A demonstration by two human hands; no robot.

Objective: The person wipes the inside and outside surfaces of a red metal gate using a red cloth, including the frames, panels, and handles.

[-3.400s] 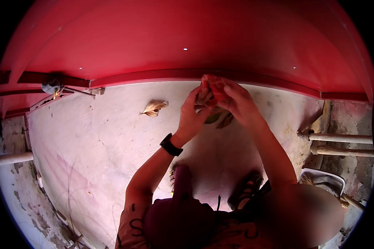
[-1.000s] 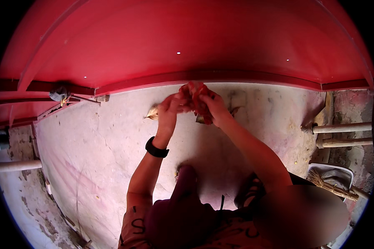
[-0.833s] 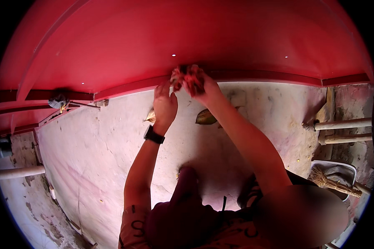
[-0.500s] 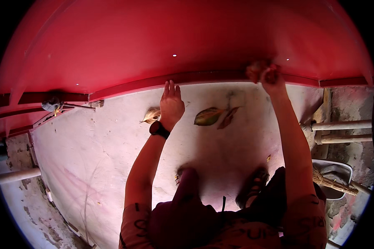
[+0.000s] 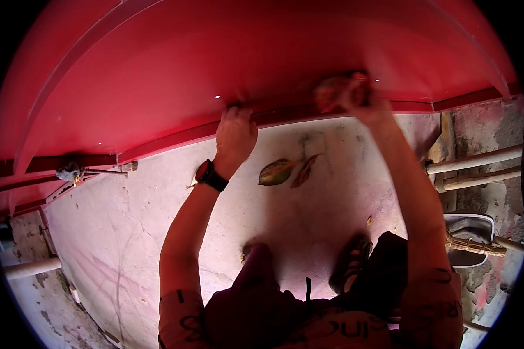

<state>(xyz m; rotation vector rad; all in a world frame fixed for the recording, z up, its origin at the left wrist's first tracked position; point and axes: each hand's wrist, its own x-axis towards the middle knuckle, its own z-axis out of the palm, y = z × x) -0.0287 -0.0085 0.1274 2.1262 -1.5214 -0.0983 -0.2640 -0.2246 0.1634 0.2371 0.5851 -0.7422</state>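
Observation:
A large red metal panel fills the top of the view. My left hand, with a black watch on the wrist, grips the panel's lower rim, fingers hooked over the edge. My right hand presses a crumpled reddish cloth against the red surface just above the rim. The cloth and hand are blurred.
Below is a pale concrete floor with two dry leaves. My sandalled feet stand on it. White pipes run along the rough wall at right, above a white dustpan with a broom handle.
Both hands rose from in front of me to the panel. They parted: the left went to the rim, the right carried the cloth up to the right onto the red surface.

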